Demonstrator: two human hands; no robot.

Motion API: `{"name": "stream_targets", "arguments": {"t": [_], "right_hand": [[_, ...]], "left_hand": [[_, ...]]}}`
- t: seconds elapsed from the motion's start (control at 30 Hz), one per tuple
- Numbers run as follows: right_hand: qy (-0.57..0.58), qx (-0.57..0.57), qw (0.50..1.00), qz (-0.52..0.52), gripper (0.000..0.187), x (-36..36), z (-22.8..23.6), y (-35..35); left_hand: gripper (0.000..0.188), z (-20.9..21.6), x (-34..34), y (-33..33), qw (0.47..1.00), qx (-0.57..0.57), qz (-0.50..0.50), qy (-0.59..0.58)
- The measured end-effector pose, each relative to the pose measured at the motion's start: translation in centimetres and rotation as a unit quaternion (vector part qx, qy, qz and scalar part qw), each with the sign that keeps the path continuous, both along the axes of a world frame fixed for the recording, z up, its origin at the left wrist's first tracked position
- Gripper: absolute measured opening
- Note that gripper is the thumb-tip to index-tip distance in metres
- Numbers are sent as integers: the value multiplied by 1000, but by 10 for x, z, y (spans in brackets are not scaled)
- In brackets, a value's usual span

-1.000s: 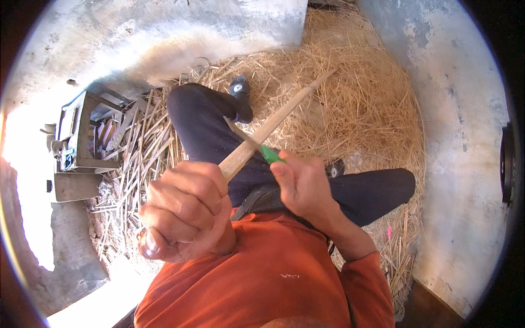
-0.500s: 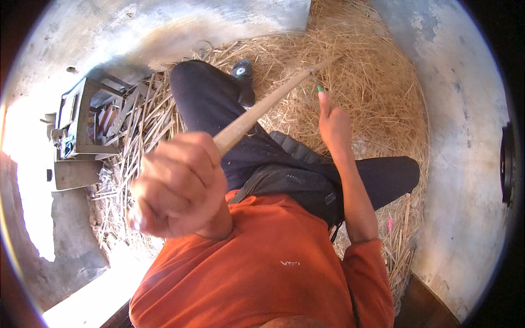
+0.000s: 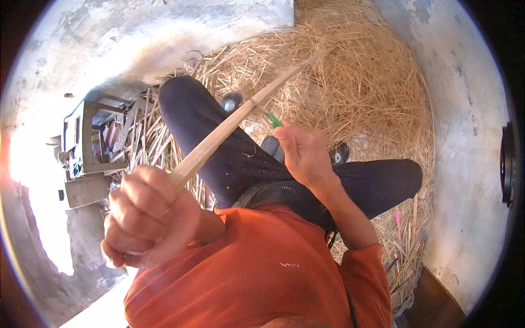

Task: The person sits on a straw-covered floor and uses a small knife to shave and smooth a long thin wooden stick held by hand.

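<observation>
In front of my left shoulder, my left hand [image 3: 150, 210] is wrapped round the thick end of a long, pale bamboo strip [image 3: 219, 142]. The strip slants up and to the right over my lap, tapering to a thin tip above the straw-like shavings. My right hand [image 3: 306, 150] grips a small green-handled knife [image 3: 274, 120] just below the strip's middle. Its thin blade points up and left and seems to touch the strip's edge, though the contact is too small to be sure of.
My crossed legs [image 3: 202, 131] in dark trousers lie under the strip. Fine shavings [image 3: 377, 98] cover the floor ahead and to the right. Split sticks [image 3: 156, 131] and a wooden stool-like frame [image 3: 90, 136] are at the left. A pale wall [image 3: 459, 109] curves along the right.
My right hand has drawn the knife down and left along the strip, toward me. My left hand has shifted a little left and down, still holding the strip.
</observation>
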State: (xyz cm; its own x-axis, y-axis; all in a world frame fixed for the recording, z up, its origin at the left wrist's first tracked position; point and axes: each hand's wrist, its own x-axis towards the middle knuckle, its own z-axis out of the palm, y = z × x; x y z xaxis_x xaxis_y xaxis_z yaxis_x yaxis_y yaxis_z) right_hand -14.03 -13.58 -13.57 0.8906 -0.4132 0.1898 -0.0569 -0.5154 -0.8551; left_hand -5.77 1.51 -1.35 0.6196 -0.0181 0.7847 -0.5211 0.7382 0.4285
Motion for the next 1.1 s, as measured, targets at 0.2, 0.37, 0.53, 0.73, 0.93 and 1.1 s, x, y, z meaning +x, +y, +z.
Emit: {"name": "stream_targets", "arguments": {"t": [0.2, 0.37, 0.53, 0.73, 0.93, 1.1], "right_hand": [[24, -7, 999, -35, 40, 13, -5, -23], [29, -17, 995, -92, 35, 29, -14, -42], [38, -37, 997, 52, 31, 22, 21, -41], [60, 29, 996, -66, 29, 39, -1, -51], [-27, 13, 999, 12, 36, 39, 5, -53], [6, -14, 1000, 18, 33, 40, 23, -45]], "left_hand": [[42, 0, -3, -7, 999, -47, 5, 20], [42, 14, 10, -24, 999, -34, -13, -8], [42, 24, 23, -36, 998, -62, 5, -1], [44, 26, 26, -44, 997, -72, 25, -11], [45, 28, 24, -50, 996, -57, 68, 17], [45, 35, 23, -41, 995, -42, 61, 69]]}}
